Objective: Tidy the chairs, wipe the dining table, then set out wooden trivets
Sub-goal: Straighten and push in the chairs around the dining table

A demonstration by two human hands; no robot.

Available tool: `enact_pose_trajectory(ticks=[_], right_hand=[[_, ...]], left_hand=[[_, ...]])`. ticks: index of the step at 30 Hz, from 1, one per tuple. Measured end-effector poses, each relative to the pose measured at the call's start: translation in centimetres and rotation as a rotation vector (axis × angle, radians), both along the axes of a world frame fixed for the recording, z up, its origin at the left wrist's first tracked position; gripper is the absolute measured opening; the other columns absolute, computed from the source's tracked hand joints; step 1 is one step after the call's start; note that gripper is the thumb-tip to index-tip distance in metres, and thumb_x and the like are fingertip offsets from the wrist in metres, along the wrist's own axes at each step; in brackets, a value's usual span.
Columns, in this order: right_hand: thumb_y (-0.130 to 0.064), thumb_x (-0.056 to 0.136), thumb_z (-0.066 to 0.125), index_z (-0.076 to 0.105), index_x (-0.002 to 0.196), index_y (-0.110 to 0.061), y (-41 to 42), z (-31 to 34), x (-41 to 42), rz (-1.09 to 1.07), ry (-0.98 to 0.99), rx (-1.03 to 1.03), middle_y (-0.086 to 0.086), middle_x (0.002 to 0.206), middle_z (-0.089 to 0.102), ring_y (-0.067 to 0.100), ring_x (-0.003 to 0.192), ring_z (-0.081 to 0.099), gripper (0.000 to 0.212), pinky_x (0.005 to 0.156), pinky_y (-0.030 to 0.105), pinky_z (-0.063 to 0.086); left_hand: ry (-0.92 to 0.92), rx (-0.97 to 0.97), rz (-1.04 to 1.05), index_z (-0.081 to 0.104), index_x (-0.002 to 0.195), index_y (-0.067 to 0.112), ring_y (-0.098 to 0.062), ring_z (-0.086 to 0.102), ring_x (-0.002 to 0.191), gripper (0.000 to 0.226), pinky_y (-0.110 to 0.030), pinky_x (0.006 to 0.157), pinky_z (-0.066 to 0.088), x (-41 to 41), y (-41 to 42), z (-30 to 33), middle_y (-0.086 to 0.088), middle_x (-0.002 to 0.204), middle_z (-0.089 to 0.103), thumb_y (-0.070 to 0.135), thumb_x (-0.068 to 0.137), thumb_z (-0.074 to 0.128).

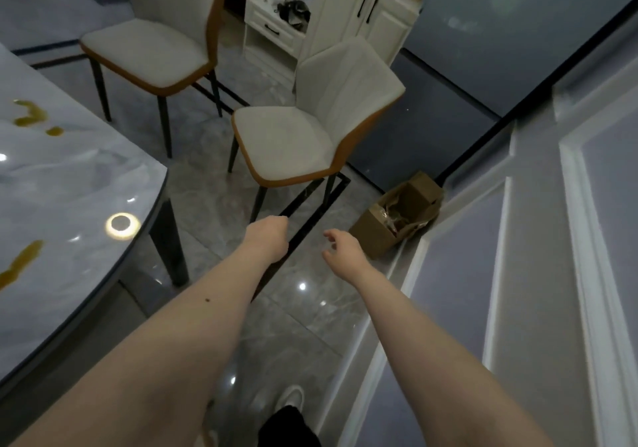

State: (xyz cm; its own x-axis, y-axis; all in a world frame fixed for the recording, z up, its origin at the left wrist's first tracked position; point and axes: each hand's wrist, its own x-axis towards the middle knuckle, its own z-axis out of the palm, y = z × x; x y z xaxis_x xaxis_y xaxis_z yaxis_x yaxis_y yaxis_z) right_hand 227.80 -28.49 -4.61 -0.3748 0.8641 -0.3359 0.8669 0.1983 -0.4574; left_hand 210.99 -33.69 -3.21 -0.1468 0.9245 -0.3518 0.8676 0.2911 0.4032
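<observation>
Beyond my loosely open right hand (340, 247), an open cardboard box (397, 217) holds crumpled wrapping. Ahead of my curled, empty left hand (269, 239) stands a white, orange-edged chair (310, 132).

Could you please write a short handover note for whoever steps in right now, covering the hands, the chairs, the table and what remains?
Left hand: fingers curled, holding nothing, reaching toward the near chair.
Right hand: open, empty, beside it.
Near chair and far chair both stand away from the dining table, untouched.
Table shows brown spills, not wiped.
No cloth or wooden trivets in view.
Done: nothing visible.
Left: push in both chairs, wipe the table, set out trivets.
Note: an open cardboard box sits by the wall.
</observation>
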Motion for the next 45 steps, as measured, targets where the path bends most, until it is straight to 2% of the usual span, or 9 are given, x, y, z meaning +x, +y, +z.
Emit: enact_pose_trajectory(ticks=[4,8,13,20,28,31,35,40,45], right_hand=[[-0.017,0.095,0.054,0.042,0.141,-0.012,6.0,-0.2,-0.9,0.091,0.005,0.020,0.010,0.137,0.048,0.022,0.123,0.048,0.048,0.098,0.026,0.039],[-0.017,0.096,0.053,0.041,0.141,-0.012,14.2,-0.5,-0.8,0.138,0.055,0.025,0.009,0.140,0.045,0.022,0.125,0.047,0.047,0.100,0.025,0.037],[-0.016,0.094,0.057,0.044,0.139,-0.012,25.3,0.9,1.6,0.172,0.063,0.075,0.009,0.137,0.048,0.024,0.125,0.048,0.048,0.102,0.031,0.039],[-0.018,0.094,0.057,0.044,0.140,-0.014,38.5,3.4,6.4,0.088,0.044,0.111,0.006,0.140,0.047,0.022,0.128,0.045,0.048,0.105,0.031,0.037],[-0.015,0.094,0.057,0.043,0.140,-0.012,51.7,3.3,5.6,0.040,0.089,0.127,0.009,0.138,0.048,0.023,0.125,0.048,0.048,0.104,0.033,0.041],[-0.015,0.094,0.057,0.042,0.140,-0.012,56.5,3.2,4.5,0.020,0.091,0.118,0.009,0.135,0.048,0.023,0.124,0.048,0.048,0.102,0.031,0.040],[-0.012,0.095,0.054,0.041,0.140,-0.011,62.1,3.5,4.0,-0.026,0.145,0.170,0.007,0.136,0.042,0.020,0.121,0.047,0.047,0.094,0.020,0.033],[-0.010,0.093,0.055,0.047,0.134,-0.012,69.0,3.9,3.3,-0.072,0.213,0.251,0.003,0.136,0.041,0.019,0.119,0.049,0.042,0.100,0.027,0.040],[-0.009,0.090,0.054,0.050,0.132,-0.010,75.6,3.3,1.3,0.006,0.269,0.266,0.004,0.135,0.045,0.019,0.122,0.048,0.041,0.099,0.023,0.035]], left_hand=[[-0.001,-0.041,0.041,0.050,0.126,0.011,-0.028,0.054,0.112,0.032,-0.037,0.092,0.047,-1.1,4.5,-0.6,-0.010,0.125,0.054,0.018,0.095,0.047],[0.043,-0.018,0.113,0.054,0.110,0.010,-0.030,0.055,0.107,0.020,-0.038,0.083,0.046,-0.9,12.2,-0.6,-0.011,0.118,0.058,0.015,0.092,0.047],[0.072,-0.016,0.116,0.049,0.127,0.012,-0.031,0.049,0.122,0.035,-0.039,0.096,0.042,3.2,24.3,0.9,-0.013,0.132,0.051,0.016,0.093,0.048],[0.047,0.042,0.073,0.048,0.126,0.010,-0.031,0.051,0.118,0.032,-0.037,0.098,0.042,7.9,37.7,2.1,-0.015,0.129,0.053,0.013,0.095,0.045],[0.063,0.076,0.058,0.048,0.128,0.014,-0.032,0.055,0.114,0.034,-0.036,0.092,0.044,7.8,51.4,1.5,-0.013,0.126,0.054,0.015,0.095,0.043],[0.022,0.070,0.057,0.048,0.129,0.012,-0.031,0.054,0.116,0.035,-0.035,0.092,0.044,7.2,56.9,1.1,-0.014,0.128,0.054,0.013,0.095,0.044],[-0.082,0.057,0.066,0.043,0.132,0.006,-0.031,0.052,0.118,0.041,-0.037,0.098,0.044,6.1,62.7,0.7,-0.016,0.130,0.052,0.015,0.093,0.052],[-0.123,0.004,0.055,0.039,0.132,0.007,-0.031,0.050,0.119,0.047,-0.040,0.099,0.043,6.3,68.4,-0.3,-0.015,0.132,0.050,0.023,0.092,0.057],[-0.165,-0.067,0.102,0.039,0.130,0.006,-0.032,0.049,0.121,0.056,-0.037,0.099,0.043,7.1,73.1,-2.2,-0.015,0.132,0.049,0.029,0.086,0.065]])
